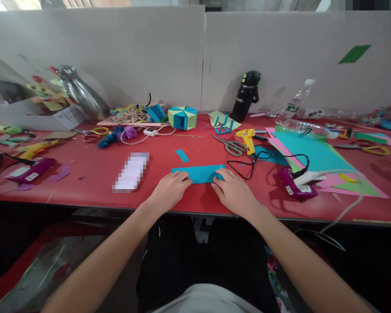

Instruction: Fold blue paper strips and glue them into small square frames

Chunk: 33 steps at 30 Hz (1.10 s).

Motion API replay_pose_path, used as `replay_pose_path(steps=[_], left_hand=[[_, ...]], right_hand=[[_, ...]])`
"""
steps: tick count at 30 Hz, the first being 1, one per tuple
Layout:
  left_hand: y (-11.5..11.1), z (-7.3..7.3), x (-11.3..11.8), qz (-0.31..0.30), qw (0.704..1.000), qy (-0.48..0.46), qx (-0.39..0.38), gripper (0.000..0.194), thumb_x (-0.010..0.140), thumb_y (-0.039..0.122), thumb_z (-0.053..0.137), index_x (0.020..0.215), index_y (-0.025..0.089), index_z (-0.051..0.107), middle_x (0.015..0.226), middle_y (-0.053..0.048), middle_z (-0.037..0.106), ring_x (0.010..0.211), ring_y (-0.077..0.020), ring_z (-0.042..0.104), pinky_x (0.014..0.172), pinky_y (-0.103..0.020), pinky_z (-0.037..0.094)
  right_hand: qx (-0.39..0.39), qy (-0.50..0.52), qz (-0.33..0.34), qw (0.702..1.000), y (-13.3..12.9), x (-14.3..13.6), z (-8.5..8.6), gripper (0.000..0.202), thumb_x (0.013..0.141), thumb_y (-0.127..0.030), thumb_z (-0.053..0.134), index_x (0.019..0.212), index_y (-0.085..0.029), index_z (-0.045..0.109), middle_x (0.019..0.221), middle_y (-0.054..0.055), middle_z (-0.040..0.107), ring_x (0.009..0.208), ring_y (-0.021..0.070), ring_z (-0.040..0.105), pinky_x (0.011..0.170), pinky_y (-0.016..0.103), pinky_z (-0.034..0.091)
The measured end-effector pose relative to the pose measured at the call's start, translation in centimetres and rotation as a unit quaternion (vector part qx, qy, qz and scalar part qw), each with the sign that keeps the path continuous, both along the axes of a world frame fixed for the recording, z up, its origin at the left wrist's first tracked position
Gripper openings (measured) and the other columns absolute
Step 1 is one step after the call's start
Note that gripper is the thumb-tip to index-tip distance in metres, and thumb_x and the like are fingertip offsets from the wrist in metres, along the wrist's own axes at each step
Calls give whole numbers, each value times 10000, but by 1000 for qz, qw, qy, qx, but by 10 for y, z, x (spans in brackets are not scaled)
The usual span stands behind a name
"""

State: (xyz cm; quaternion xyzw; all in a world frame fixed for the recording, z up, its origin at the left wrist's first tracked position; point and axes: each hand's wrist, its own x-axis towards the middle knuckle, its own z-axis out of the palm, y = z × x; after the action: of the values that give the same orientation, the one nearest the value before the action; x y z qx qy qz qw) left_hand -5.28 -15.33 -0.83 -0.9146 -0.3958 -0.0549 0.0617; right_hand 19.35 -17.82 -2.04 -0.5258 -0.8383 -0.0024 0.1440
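A blue paper strip (202, 174) lies crosswise near the front edge of the red table. My left hand (172, 190) holds its left end, the fingers bent and pressed together on the paper. At the right end, my right hand (232, 190) grips the strip with thumb and fingers. Just beyond the strip is a small blue paper scrap (182, 155). A yellow glue gun (247, 140) and grey-handled scissors (233, 147) lie farther back, to the right. The undersides of my fingertips are hidden.
Left of my hands lies a blurred-out phone-like rectangle (132, 171). To the right sit a purple power block (296, 184) with cables and stacked coloured paper sheets (316, 152). A blue-and-green paper shape (183, 118), a black bottle (246, 95) and a steel jug (81, 93) stand toward the partition.
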Motion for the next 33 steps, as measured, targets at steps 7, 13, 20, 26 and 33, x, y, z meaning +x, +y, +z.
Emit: replay_pose_path(steps=[7,13,20,26,33], left_hand=[[10,6,0,-67,992,102,36,192,948,68,501,1026,134,664,983,-102,677,903,-245,659,729,-346,510],[1,5,9,-39,994,96,45,233,941,38,438,1011,129,640,1008,-122,653,908,-273,648,736,-382,517],[-5,7,18,19,996,81,27,240,951,47,425,1002,125,645,1000,-127,669,921,-280,659,757,-392,529],[1,3,20,-3,999,38,6,244,930,25,453,1027,147,641,1015,-96,674,931,-244,660,769,-356,530],[3,-2,26,-6,998,59,25,217,963,65,438,1018,125,639,1017,-113,677,934,-247,660,787,-356,550]], right_hand=[[-8,-6,66,998,22,-2,2,228,998,-253,558,1000,-162,768,1098,117,665,1042,249,601,927,391,493],[-13,22,126,992,31,-2,-6,207,1022,-186,496,1040,-156,700,1002,87,660,986,215,591,893,345,446],[-2,-15,98,995,24,-10,-4,225,982,-75,445,957,-148,656,986,95,642,928,228,560,845,347,423],[-15,-34,106,994,23,-22,-1,261,951,-18,427,1017,-143,647,1029,101,647,963,234,568,846,344,436],[1,-13,114,993,31,-27,-6,192,998,-101,441,994,-133,630,1021,107,639,960,242,568,867,359,449]])
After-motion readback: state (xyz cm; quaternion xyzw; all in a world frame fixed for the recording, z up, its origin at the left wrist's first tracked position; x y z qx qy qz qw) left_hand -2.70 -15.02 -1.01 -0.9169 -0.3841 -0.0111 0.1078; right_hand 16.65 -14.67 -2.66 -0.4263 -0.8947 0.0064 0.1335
